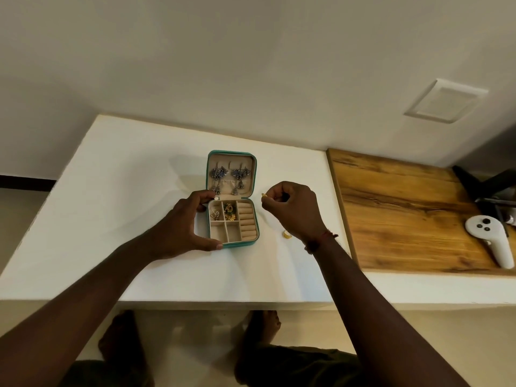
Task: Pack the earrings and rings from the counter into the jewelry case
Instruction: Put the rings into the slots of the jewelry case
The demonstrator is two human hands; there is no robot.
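Jewelry case (243, 245) open on counter (139, 177), earrings (240, 174) inside, ring rolls (247, 219) bare. Our left hand (181, 219) grips its side; our right hand (290, 208) pinches a small gold piece (263, 195) beside it. One gold ring (286, 234) unpacked.

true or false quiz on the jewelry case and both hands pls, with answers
1. The jewelry case lies open on the white counter. True.
2. The left hand is clear of the case. False: it holds the case's left side.
3. The right hand pinches a small gold piece. True.
4. The ring rolls are full of rings. False: no ring shows in them.
5. A gold ring lies on the counter to the right of the case. True.
6. The silver earrings lie on the wooden board. False: they hang inside the case's lid.
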